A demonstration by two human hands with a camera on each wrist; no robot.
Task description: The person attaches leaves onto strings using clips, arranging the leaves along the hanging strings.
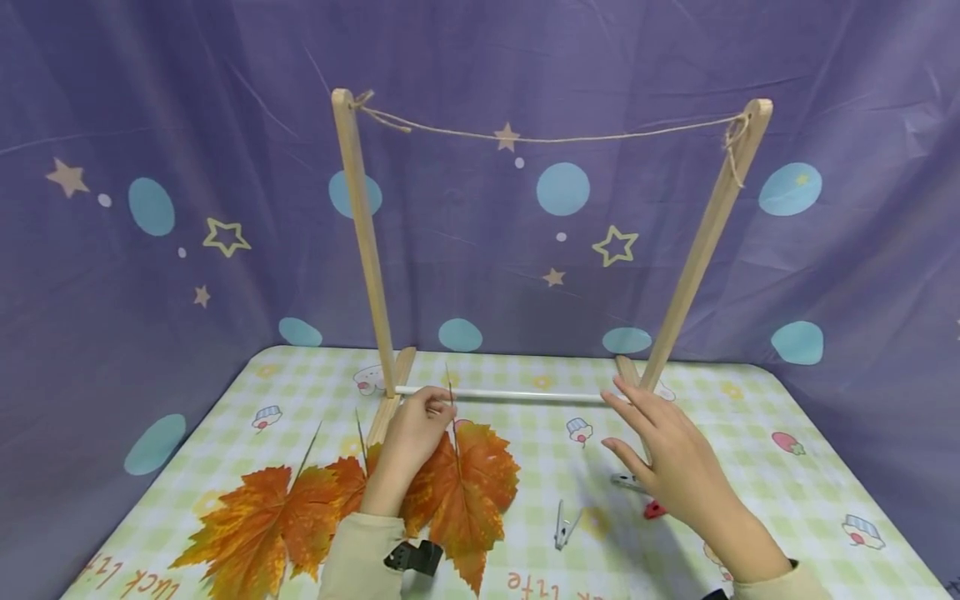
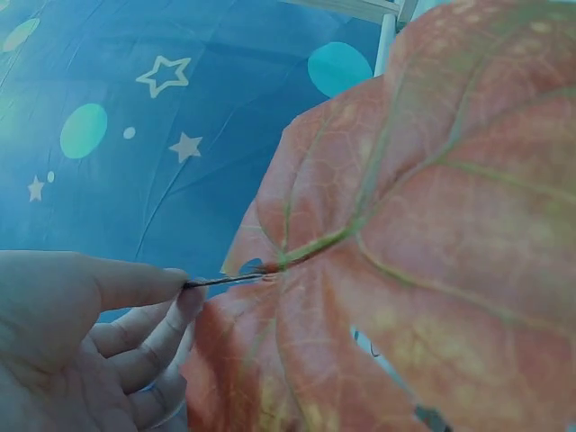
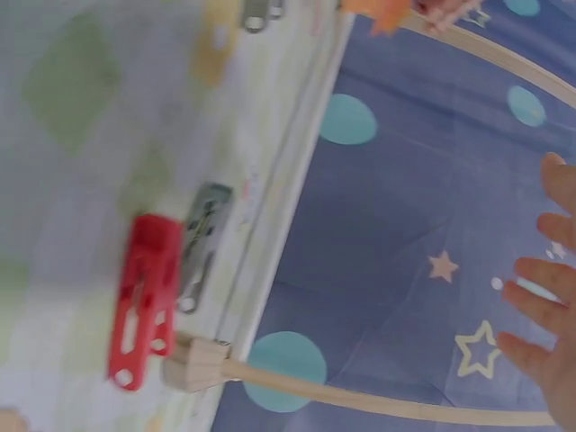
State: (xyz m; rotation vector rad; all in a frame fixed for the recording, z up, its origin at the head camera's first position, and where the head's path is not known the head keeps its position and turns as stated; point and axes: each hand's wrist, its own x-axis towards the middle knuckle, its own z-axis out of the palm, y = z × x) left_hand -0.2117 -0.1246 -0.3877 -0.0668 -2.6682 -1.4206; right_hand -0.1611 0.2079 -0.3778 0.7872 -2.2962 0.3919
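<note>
Between thumb and fingers my left hand (image 1: 417,429) pinches the thin stem of an orange maple leaf (image 1: 467,492), which hangs below the fingers. The left wrist view shows the leaf (image 2: 423,207) large, its stem held at the fingertips of the hand (image 2: 99,333). My right hand (image 1: 667,450) is raised over the right side of the table with fingers spread, holding nothing. Below it lie a red clip (image 1: 655,509) and a grey clip (image 1: 628,481), also seen in the right wrist view as a red clip (image 3: 144,301) beside a grey clip (image 3: 205,243).
More orange leaves (image 1: 255,533) lie at the left on the checked cloth (image 1: 787,500). Another clip (image 1: 564,527) lies near the middle front. At the back stands a wooden frame (image 1: 365,242) with a string (image 1: 555,140) across its top and a white rod (image 1: 525,395) low down.
</note>
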